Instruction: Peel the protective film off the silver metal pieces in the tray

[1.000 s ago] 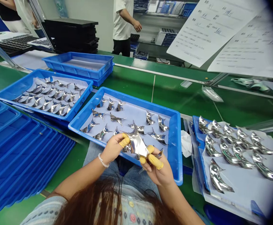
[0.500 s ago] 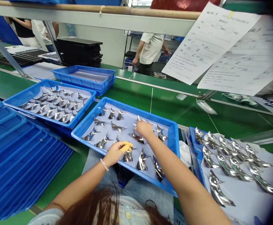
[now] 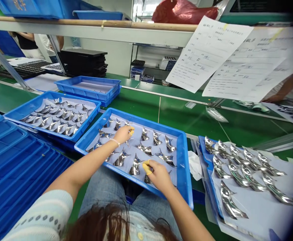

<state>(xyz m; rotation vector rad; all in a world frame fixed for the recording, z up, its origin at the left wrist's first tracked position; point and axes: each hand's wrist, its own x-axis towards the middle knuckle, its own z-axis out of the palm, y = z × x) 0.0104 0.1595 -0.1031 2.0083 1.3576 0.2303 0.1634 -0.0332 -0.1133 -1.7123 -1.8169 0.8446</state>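
Note:
A blue tray (image 3: 184, 157) lined with white paper rests over my lap and holds several shiny curved metal pieces (image 3: 143, 148). My left hand (image 3: 123, 134), with yellow finger cots, reaches into the middle of the tray and pinches one metal piece. My right hand (image 3: 157, 174), also with yellow cots, is at the tray's near edge, its fingers closed on a metal piece (image 3: 135, 166) lying there.
A second blue tray (image 3: 18, 109) of metal pieces sits to the left, with a stack of blue trays (image 3: 15, 167) beside it. More metal pieces (image 3: 239, 167) lie on paper at the right. Printed sheets (image 3: 219, 53) hang above the green belt (image 3: 201, 120). Another person's arm (image 3: 284, 90) shows far right.
My right hand pulled back from the tray's far side to its near edge. My left hand moved forward into the tray's middle. The view tilted upward.

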